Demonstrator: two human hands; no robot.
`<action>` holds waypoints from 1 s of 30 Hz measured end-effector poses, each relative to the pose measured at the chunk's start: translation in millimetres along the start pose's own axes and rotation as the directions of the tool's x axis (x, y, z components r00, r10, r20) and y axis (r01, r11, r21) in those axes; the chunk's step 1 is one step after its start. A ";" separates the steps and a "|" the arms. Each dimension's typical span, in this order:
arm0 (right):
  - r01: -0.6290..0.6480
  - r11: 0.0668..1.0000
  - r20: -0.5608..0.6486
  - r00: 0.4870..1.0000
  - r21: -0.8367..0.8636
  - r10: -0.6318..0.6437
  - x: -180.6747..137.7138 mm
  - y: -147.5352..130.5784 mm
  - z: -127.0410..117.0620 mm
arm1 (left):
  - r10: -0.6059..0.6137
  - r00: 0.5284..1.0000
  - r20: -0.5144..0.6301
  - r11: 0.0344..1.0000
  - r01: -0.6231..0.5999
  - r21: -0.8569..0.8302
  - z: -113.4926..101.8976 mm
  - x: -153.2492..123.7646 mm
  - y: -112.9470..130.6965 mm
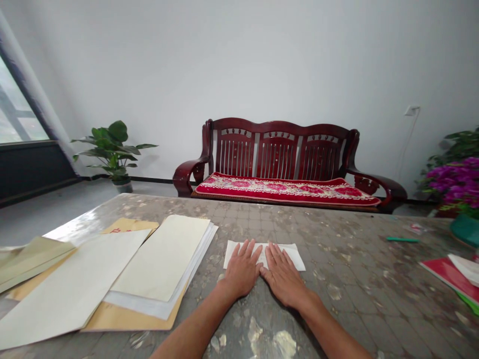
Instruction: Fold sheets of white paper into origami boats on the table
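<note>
A white strip of paper [295,256], perhaps folded, lies flat on the patterned tabletop [292,304] in front of me. My left hand [242,269] rests on its left half with the fingers stretched out. On the right half lies my right hand [281,274], palm down and fingers extended. Both thumbs come close together at the paper's near edge. The middle of the strip is partly covered by my fingers.
To the left are stacked cream and white sheets [164,259] on brown envelopes [138,316]. A green pen [402,240] and a red folder [451,274] lie at the right, near a teal flowerpot [466,229]. Behind the table stands a wooden bench [279,149].
</note>
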State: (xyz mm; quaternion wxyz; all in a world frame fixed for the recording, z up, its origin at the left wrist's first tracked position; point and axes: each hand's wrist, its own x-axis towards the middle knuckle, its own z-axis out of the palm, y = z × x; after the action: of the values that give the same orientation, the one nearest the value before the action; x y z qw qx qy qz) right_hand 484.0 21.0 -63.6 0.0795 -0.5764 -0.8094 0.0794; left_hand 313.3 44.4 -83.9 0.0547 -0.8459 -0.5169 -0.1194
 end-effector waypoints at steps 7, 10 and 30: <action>-0.117 0.992 0.076 0.990 -0.046 0.120 -7.3 30.0 -10.9 | -0.055 0.997 -0.058 0.997 0.057 0.045 -5.9 -11.9 -15.9; -0.161 0.984 0.087 0.982 -0.078 0.168 -11.6 42.3 -18.1 | -0.080 0.995 -0.063 0.995 0.084 0.059 -7.3 -16.4 -24.4; -0.184 0.945 -0.124 0.967 0.269 0.224 29.4 103.9 -29.1 | -0.152 0.988 -0.017 0.972 0.146 -0.183 -26.6 -11.8 -64.5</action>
State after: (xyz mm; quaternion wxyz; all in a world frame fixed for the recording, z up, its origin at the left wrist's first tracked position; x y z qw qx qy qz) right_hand 576.5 83.5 -57.1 0.2061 -0.6466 -0.7197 0.1464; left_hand 247.0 58.1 -63.2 -0.0237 -0.8042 -0.5650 -0.1827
